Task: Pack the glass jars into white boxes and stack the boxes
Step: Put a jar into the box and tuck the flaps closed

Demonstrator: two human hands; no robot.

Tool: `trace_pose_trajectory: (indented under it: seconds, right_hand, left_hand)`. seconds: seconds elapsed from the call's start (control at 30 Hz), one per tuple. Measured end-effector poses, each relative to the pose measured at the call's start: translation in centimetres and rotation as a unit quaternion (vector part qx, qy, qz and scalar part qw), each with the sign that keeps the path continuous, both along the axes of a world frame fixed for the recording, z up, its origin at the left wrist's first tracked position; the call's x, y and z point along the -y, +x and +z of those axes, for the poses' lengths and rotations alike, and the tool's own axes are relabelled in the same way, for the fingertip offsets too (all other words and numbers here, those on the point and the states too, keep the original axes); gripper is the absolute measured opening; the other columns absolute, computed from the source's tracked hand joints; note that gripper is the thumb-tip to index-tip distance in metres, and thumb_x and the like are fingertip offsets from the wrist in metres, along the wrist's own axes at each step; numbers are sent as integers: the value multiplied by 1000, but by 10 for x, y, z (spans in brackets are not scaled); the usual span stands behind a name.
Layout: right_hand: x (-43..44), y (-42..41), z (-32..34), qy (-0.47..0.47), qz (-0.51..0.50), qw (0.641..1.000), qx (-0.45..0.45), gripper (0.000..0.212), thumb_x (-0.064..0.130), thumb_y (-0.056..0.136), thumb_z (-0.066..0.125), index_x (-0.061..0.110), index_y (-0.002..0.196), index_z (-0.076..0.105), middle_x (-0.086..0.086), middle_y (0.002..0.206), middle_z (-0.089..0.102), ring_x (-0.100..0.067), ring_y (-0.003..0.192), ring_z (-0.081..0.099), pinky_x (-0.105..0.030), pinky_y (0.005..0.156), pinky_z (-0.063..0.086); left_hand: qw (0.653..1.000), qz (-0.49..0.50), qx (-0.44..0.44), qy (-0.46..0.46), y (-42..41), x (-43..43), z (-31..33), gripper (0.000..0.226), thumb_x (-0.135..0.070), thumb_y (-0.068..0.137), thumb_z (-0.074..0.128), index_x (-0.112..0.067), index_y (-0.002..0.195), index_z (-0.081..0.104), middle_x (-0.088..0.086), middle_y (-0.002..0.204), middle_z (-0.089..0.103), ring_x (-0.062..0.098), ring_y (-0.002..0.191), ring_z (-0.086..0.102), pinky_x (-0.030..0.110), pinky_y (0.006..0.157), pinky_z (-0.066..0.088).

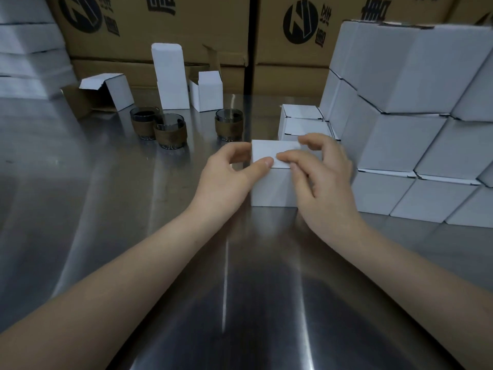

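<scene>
Forearms come in from 5 and 7 o'clock over steel table (128, 236), meeting at frame ctr. L hand (226, 177) grips white box (272, 188) on its 9 o'clock side: thumb pressed on the lid's near edge, fingers curled round the far corner. R hand (324, 177) covers the 3 o'clock side, index finger laid flat on the lid, other fingers curled over the top. Box stands upright on the table, lid down.

Just behind it at 12–1 o'clock: two small closed boxes (304, 121), one on the other. From 1 to 4 o'clock, stepped stack of closed white boxes (400, 134), close beside R hand.

At 10–11 o'clock, well apart: three glass jars (170, 132) w/ brown bands, two touching, one alone nearer ctr. Behind them, three open empty boxes (206, 94), one tall, one on its side. Brown cartons (160, 28) along the back.
</scene>
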State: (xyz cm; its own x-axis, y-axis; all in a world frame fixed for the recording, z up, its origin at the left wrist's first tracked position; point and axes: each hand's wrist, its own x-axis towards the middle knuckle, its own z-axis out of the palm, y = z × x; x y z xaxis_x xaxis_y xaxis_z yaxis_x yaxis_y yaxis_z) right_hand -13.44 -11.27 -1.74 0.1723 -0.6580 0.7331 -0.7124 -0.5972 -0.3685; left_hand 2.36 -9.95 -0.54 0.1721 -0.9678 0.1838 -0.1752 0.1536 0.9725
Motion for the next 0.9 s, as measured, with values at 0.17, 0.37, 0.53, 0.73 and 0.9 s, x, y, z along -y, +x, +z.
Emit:
trace_pose_trajectory:
  seconds: [0.17, 0.37, 0.53, 0.73, 0.9]
  right_hand:
    - [1, -4, 3, -105, -48, 986, -120, 32, 3, 86, 43, 7, 100, 73, -11, 98, 67, -37, 93, 61, -34, 76, 24]
    - [1, -7, 10, -131, -107, 971, -166, 25, -4, 79, 49, 3, 89, 70, -14, 88, 67, -36, 81, 63, -36, 71, 25]
    - [2, -12, 16, -77, -130, 971, -185, 26, -1, 77, 45, -2, 87, 68, -19, 86, 67, -39, 79, 62, -41, 69, 46]
    - [1, -11, 19, -39, -152, 958, -239, 35, 9, 82, 34, -1, 93, 66, -17, 87, 65, -38, 82, 59, -41, 70, 43]
    - [-2, -10, 21, -14, -166, 952, -259, 26, 5, 84, 42, -2, 99, 63, -17, 87, 61, -38, 81, 56, -41, 68, 37]
  left_hand:
    - [1000, 18, -12, 1, -14, 1, 1, 37, -29, 87, 74, -17, 122, 68, -4, 114, 71, 12, 110, 65, 40, 101, 51]
    - [1000, 9, -26, 1, -38, 7, 1, 35, -27, 92, 68, -17, 125, 68, -3, 120, 70, 10, 114, 63, 38, 104, 48]
    - [1000, 6, -24, 16, -58, 14, 2, 42, -30, 94, 63, -16, 134, 61, 0, 132, 64, 13, 125, 57, 37, 109, 43]
    - [1000, 10, -4, 15, -65, 20, 0, 39, -35, 97, 55, -23, 134, 61, -5, 129, 66, 11, 122, 58, 33, 107, 43]
    - [1000, 20, -3, 3, -70, 22, -2, 31, -34, 99, 52, -26, 126, 66, -7, 118, 70, 10, 110, 61, 26, 93, 46]
